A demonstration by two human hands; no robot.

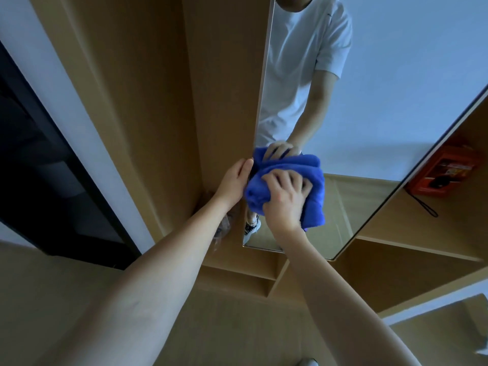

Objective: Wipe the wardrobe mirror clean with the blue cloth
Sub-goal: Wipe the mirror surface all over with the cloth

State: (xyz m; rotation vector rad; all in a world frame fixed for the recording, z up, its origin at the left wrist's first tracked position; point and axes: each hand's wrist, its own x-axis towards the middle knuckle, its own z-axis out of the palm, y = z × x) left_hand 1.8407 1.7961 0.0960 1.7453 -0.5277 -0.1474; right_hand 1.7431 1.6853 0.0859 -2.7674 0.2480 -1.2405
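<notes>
The tall wardrobe mirror (369, 107) is fixed on a wooden door and shows a person in a white T-shirt. A bunched blue cloth (311, 173) lies against the glass near the mirror's left edge, low down. My right hand (286, 199) grips the cloth with curled fingers and holds it on the glass. My left hand (233, 180) rests with straight fingers on the wooden panel, its fingertips at the mirror's left edge and touching the cloth. The cloth's reflection and the reflected hand sit just above it.
Wooden wardrobe panels (158, 101) stand left of the mirror, with a dark doorway (39, 167) further left. Open wooden shelves (396, 273) lie below and right. An orange box (443, 170) with a black cord sits on a right-hand shelf.
</notes>
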